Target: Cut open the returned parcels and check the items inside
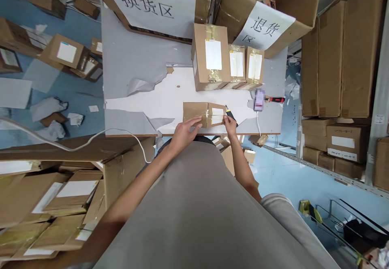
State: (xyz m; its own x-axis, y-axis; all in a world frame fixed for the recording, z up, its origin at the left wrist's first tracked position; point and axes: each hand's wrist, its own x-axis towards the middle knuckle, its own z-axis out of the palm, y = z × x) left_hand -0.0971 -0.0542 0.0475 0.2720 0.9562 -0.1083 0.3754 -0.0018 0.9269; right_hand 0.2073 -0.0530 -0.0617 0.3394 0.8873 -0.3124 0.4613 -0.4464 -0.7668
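- The box (pixel 204 114) lies on the counter (pixel 121 74), its long axis running left to right across the person's front.
- The hands are apart, one at each side of the box, both touching it, so neither is nearer.
- Left hand (pixel 184 133): at the box's near left, thumb and fingers spread, fingertips resting on it.
- Right hand (pixel 230 124): fingertips at the box's right end; I cannot tell whether they pinch it.
- Cutter (pixel 231 115): just right of the box.
- Taped cartons (pixel 225 64): beyond the box.
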